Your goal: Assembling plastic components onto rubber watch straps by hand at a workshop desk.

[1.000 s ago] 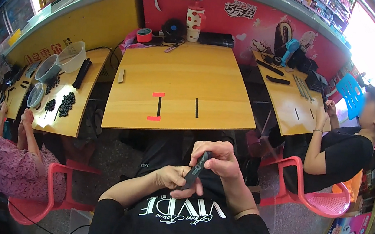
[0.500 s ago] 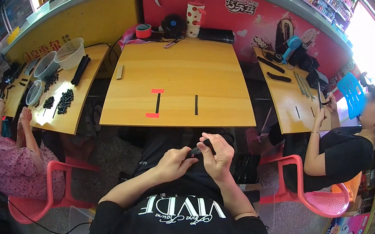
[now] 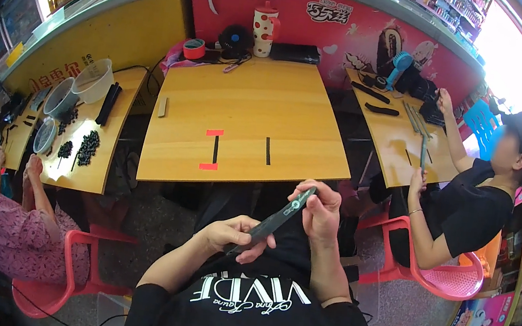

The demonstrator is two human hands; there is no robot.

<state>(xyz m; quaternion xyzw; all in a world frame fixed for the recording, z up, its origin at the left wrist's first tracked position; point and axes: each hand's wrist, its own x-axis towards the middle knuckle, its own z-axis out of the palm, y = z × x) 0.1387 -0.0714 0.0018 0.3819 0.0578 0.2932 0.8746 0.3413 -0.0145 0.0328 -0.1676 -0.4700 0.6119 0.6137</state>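
Note:
In front of my shirt, over my lap, I hold a long flat dark grey-green bar (image 3: 273,223) with pale markings near its upper end. It slants from lower left to upper right. My left hand (image 3: 230,235) is closed round its lower part, thumb on top and fingers beneath. My right hand (image 3: 321,215) pinches the upper end between thumb and fingers. Beyond my hands, on the wooden table (image 3: 249,100), a black strip (image 3: 216,149) lies between two red tape pieces (image 3: 214,132). A second black strip (image 3: 268,151) lies to its right.
A beige block (image 3: 163,107), a red tape roll (image 3: 194,48), a small black fan (image 3: 234,40) and a spotted cup (image 3: 264,30) stand on my table. At the left, plastic tubs (image 3: 94,81) stand near black pieces (image 3: 88,148). A person (image 3: 465,201) sits at the right table.
The bar, mostly hidden in my hands before, now shows lengthwise. My left hand has moved lower, my right slightly right. The person at right has raised one hand and holds a long bar.

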